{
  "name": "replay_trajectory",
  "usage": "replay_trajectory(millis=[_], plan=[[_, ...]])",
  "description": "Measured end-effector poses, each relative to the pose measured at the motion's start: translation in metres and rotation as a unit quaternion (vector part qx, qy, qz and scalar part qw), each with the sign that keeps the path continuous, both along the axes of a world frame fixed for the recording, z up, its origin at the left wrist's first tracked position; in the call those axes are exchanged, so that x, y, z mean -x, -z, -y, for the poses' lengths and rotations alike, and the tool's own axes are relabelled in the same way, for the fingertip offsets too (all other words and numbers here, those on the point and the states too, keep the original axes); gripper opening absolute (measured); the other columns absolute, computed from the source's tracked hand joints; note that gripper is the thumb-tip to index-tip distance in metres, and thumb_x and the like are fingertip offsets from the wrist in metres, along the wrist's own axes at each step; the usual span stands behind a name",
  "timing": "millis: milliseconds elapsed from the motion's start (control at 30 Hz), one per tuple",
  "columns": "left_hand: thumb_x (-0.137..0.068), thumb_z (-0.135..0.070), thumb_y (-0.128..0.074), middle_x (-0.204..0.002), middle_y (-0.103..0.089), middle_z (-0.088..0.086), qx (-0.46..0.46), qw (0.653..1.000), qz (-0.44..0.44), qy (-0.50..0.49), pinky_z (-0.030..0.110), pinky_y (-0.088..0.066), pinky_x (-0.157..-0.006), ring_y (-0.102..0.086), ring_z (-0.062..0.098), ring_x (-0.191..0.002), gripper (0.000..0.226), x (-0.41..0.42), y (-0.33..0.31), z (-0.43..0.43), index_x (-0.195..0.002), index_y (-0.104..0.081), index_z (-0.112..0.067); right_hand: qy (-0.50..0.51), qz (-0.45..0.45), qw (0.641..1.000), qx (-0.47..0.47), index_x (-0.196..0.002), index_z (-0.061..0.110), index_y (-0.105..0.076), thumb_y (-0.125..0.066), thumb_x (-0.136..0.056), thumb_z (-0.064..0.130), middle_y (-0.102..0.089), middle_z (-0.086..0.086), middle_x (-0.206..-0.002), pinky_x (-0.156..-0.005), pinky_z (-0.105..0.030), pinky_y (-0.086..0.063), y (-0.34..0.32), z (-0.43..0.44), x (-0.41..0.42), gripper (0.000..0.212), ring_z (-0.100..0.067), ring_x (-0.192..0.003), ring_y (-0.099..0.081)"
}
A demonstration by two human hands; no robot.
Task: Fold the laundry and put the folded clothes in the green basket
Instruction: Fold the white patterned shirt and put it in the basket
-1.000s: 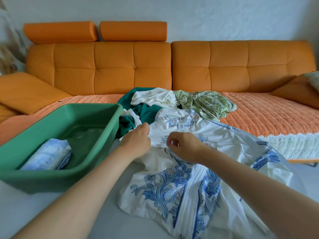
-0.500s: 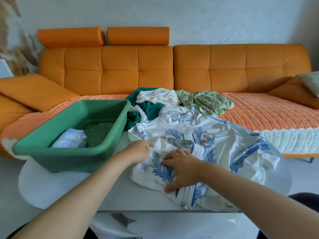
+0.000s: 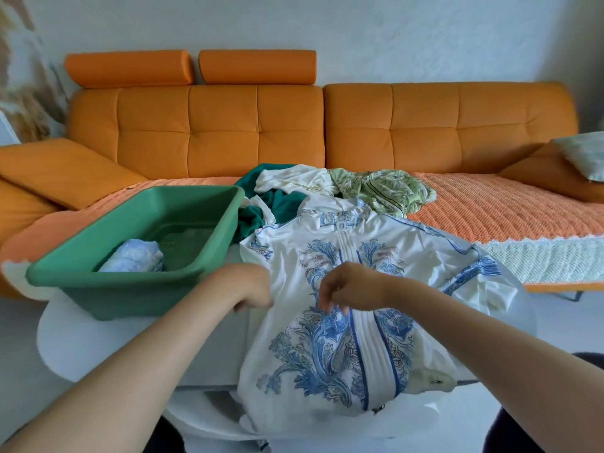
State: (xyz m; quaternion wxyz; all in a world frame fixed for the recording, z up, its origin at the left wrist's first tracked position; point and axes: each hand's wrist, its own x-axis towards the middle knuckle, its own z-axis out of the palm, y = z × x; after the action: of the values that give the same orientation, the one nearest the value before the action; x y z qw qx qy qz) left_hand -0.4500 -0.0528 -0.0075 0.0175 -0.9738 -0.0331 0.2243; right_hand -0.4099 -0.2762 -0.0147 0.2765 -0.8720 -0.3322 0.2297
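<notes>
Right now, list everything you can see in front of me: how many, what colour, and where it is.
basket: one, green, left on the table
folded cloth: one, pale blue, inside the basket
jacket: one, white with blue print, spread on the table, hem over its near edge
teal garment: one, teal, piled behind the jacket
white garment: one, white, same pile
leaf-print garment: one, light green, pile's right side
table: one, white, under basket and jacket
sofa: one, orange, behind the table
headrests: two, orange, on the sofa's left back
left hand: one, gripping the jacket's left edge
right hand: one, pinching the jacket's front
</notes>
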Motion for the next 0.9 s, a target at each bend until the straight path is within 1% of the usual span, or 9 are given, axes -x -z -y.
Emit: replay_trajectory(millis=[67,100,233,300,400,500,667,800,900], plan=[[-0.093,-0.035,-0.057,-0.097,-0.068,0.001,0.102,0.983,0.147,0.047,0.032,-0.051,-0.073,-0.065,0.021,-0.084,0.019,-0.008,0.000,0.018,-0.097,-0.064,-0.019,0.045,0.031,0.998,0.025,-0.071,0.019,-0.071,-0.046,-0.080,-0.007,-0.070,0.009,-0.065,-0.069,-0.030,-0.055,-0.006,0.017,-0.009,0.038,-0.014,-0.057,-0.063],[-0.094,-0.037,-0.058,-0.098,-0.063,-0.005,0.169,0.969,0.168,0.068,0.031,-0.048,-0.072,-0.061,0.018,-0.089,0.012,-0.007,-0.002,0.031,-0.094,-0.061,-0.026,0.056,0.030,0.997,0.047,-0.068,0.017,-0.070,-0.042,-0.078,-0.008,-0.069,0.007,-0.062,-0.064,-0.028,-0.052,-0.008,0.027,-0.012,0.038,-0.016,-0.055,-0.061],[-0.086,-0.059,-0.065,-0.099,-0.060,-0.013,0.294,0.943,0.046,0.146,0.031,-0.050,-0.083,-0.060,0.010,-0.094,0.024,0.000,0.002,0.092,-0.093,-0.060,-0.037,0.080,0.016,0.985,0.152,-0.068,0.011,-0.067,-0.033,-0.076,-0.005,-0.069,-0.002,-0.059,-0.054,-0.028,-0.052,-0.012,0.067,-0.019,0.038,-0.019,-0.052,-0.064],[-0.076,-0.074,-0.067,-0.115,-0.055,-0.015,0.276,0.945,-0.011,0.173,0.041,-0.050,-0.098,-0.056,0.012,-0.110,0.049,0.003,0.009,0.116,-0.112,-0.060,-0.041,0.088,0.017,0.981,0.170,-0.068,0.011,-0.068,-0.033,-0.075,-0.005,-0.071,-0.002,-0.060,-0.057,-0.026,-0.055,-0.009,0.085,-0.022,0.039,-0.015,-0.055,-0.067],[-0.068,-0.081,-0.067,-0.153,-0.026,-0.008,0.136,0.961,-0.035,0.236,0.055,-0.032,-0.114,-0.023,0.022,-0.144,0.098,0.004,0.019,0.138,-0.150,-0.027,-0.046,0.081,0.035,0.979,0.183,-0.072,0.014,-0.075,-0.034,-0.073,-0.004,-0.075,0.005,-0.070,-0.065,-0.023,-0.056,-0.001,0.111,-0.023,0.045,-0.007,-0.066,-0.071],[-0.068,-0.080,-0.069,-0.166,0.007,-0.009,0.067,0.967,-0.063,0.239,0.061,-0.015,-0.120,0.007,0.023,-0.153,0.118,-0.006,0.027,0.136,-0.157,-0.002,-0.043,0.060,0.077,0.978,0.182,-0.081,0.025,-0.081,-0.042,-0.076,-0.008,-0.075,0.018,-0.084,-0.078,-0.019,-0.054,0.004,0.131,-0.021,0.051,0.002,-0.080,-0.068],[-0.071,-0.079,-0.066,-0.165,0.019,-0.011,0.032,0.974,-0.073,0.214,0.057,-0.006,-0.123,0.015,0.022,-0.153,0.118,-0.031,0.033,0.115,-0.156,0.007,-0.043,-0.033,0.081,0.980,0.179,-0.113,0.051,-0.070,-0.062,-0.081,-0.002,-0.056,0.007,-0.124,-0.097,-0.033,-0.048,0.012,0.144,-0.011,0.063,-0.014,-0.113,-0.053],[-0.074,-0.073,-0.069,-0.166,0.008,-0.010,0.021,0.976,-0.040,0.213,0.055,-0.006,-0.122,0.007,0.024,-0.153,0.111,-0.037,0.033,0.115,-0.158,-0.004,-0.041,-0.030,0.156,0.979,0.131,-0.111,0.033,-0.076,-0.072,-0.083,0.011,-0.057,0.006,-0.125,-0.103,-0.034,-0.039,0.022,0.134,-0.002,0.036,-0.014,-0.118,-0.042],[-0.081,-0.065,-0.065,-0.162,-0.010,-0.011,0.090,0.968,0.053,0.226,0.052,-0.011,-0.122,-0.005,0.021,-0.151,0.084,-0.037,0.032,0.123,-0.152,-0.028,-0.043,0.007,0.142,0.986,0.087,-0.110,0.017,-0.076,-0.067,-0.084,0.008,-0.065,0.002,-0.123,-0.101,-0.030,-0.044,0.009,0.136,0.001,0.029,-0.013,-0.112,-0.055]])
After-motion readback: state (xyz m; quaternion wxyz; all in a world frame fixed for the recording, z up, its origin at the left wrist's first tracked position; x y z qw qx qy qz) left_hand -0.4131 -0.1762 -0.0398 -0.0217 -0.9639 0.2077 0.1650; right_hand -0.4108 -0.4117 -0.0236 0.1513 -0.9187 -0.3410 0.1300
